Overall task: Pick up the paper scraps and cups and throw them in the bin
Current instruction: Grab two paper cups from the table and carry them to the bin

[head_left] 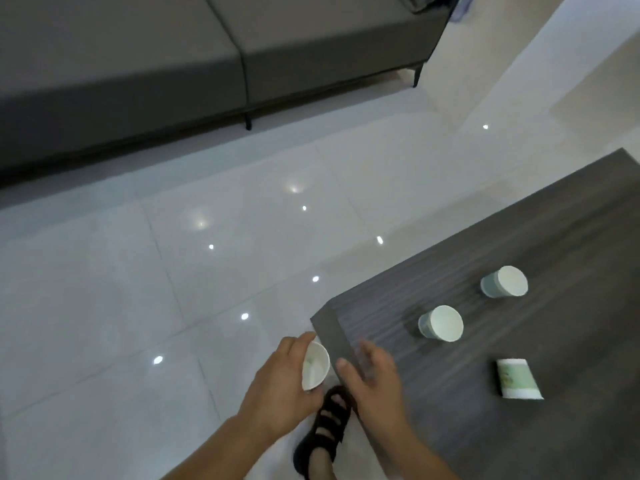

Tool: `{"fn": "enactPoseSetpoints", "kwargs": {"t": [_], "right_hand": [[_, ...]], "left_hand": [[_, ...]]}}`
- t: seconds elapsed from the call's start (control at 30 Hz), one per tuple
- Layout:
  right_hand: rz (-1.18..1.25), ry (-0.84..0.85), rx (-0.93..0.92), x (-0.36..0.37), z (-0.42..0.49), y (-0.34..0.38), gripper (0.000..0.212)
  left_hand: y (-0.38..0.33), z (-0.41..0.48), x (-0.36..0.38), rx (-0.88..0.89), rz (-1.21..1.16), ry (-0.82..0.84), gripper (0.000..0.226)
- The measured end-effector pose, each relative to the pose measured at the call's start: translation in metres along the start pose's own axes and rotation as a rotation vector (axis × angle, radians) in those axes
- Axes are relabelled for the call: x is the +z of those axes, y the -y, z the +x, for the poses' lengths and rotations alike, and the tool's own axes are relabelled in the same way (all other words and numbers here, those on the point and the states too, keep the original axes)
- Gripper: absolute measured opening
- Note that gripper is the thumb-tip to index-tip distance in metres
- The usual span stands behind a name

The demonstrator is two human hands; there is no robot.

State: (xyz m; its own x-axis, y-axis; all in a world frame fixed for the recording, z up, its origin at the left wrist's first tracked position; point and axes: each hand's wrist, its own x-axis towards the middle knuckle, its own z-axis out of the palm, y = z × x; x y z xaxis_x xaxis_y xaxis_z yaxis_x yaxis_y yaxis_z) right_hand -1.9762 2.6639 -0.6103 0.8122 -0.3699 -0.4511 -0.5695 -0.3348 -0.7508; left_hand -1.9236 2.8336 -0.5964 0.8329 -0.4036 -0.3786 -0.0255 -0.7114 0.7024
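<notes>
- A small white paper cup (316,366) is held in the left hand (280,384). The fingers are curled round its side, just off the corner of the dark grey wooden table (571,237).
- The right hand (373,377) is seen blurred over the table corner. Its fingers are spread wide and nothing is held in it.
- Three more cups are found lying on their sides on the table: a near white paper cup (441,323), a far white paper cup (505,282) and a green-printed paper cup (517,378).
- A cup on its side can be rolled by a small knock. If one is bumped by a fast reach, it may be sent off the edge onto the shiny white tiled floor (173,271).
- Thin paper can be crushed if it is squeezed too hard. The held cup may be dropped if it is gripped too loosely.
- If many cups are stacked in one hand, the stack may be tipped and lost.
- A foot in a black strap sandal (325,424) is placed right below the hands, so a fallen cup may be stepped on.
- No bin and no paper scraps are seen. It cannot be told how far the cups must be carried, and scraps may be missed.
</notes>
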Motion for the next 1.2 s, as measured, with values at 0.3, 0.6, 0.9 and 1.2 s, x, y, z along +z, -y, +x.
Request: {"fn": "enactPoseSetpoints", "kwargs": {"t": [0.3, 0.6, 0.9, 1.2], "right_hand": [[-0.638, -0.279, 0.132, -0.108, 0.095, -0.021, 0.108], [-0.610, -0.118, 0.277, -0.095, 0.116, -0.027, 0.062], [-0.348, -0.233, 0.361, -0.098, 0.033, 0.046, 0.061], [-0.246, -0.489, 0.412, -0.193, -0.138, 0.053, 0.062]], "left_hand": [[-0.076, 0.091, -0.011, 0.040, 0.142, 0.085, 0.077], [-0.077, 0.146, -0.030, 0.171, 0.264, 0.189, 0.082], [-0.114, 0.144, -0.083, 0.316, 0.452, 0.333, 0.082], [-0.260, 0.057, -0.065, 0.559, 0.535, 0.407, 0.079]]}}
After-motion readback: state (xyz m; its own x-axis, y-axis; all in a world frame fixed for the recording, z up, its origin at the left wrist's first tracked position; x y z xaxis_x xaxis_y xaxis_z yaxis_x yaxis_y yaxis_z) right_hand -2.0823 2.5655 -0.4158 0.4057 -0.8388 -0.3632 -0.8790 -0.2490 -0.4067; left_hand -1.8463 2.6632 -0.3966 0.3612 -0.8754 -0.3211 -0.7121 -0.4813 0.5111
